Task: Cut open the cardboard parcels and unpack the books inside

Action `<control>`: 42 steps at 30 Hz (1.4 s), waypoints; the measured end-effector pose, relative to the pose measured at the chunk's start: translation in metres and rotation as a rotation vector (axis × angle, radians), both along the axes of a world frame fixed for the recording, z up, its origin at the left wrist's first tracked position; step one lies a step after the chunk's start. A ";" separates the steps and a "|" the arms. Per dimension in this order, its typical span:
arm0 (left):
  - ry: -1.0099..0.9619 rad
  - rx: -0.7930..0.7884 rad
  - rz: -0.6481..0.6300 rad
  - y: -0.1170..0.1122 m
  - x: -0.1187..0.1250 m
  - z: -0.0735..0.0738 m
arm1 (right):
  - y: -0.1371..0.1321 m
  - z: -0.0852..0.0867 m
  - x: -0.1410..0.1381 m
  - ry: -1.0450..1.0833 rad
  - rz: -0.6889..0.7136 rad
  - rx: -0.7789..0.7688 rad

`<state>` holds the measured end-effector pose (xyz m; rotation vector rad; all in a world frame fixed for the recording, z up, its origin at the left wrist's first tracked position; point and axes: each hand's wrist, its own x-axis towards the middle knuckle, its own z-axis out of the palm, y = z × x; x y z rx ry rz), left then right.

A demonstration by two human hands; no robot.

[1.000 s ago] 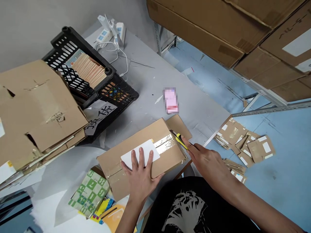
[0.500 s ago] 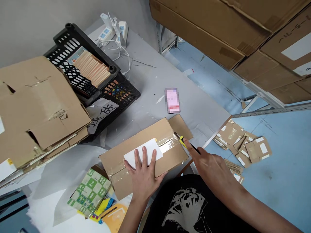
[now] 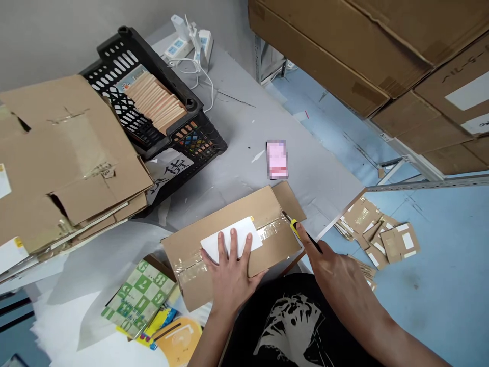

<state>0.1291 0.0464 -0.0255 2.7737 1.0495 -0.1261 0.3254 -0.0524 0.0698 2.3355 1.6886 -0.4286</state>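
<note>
My left hand (image 3: 229,275) lay with fingers spread on the white label (image 3: 231,239), my right hand (image 3: 340,275) pinched the yellow box cutter (image 3: 295,229) at the tape (image 3: 273,229) end, and the cardboard box (image 3: 233,214) sat on the worktop (image 3: 237,153), its flaps still shut.

Stockroom: cardboard cartons (image 3: 336,56) on metal shelving (image 3: 259,58)
</note>
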 end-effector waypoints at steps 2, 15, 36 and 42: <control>-0.002 -0.003 -0.002 0.000 0.000 0.000 | -0.002 0.000 -0.003 0.007 -0.017 0.001; -0.032 -0.025 0.001 0.001 0.000 0.001 | -0.040 -0.008 -0.013 0.043 -0.035 0.051; -0.683 -0.272 1.073 -0.082 -0.073 0.005 | 0.149 -0.035 0.004 0.505 0.298 0.328; -1.066 -0.743 1.307 -0.101 -0.048 -0.008 | 0.165 -0.030 -0.013 0.265 0.355 -0.023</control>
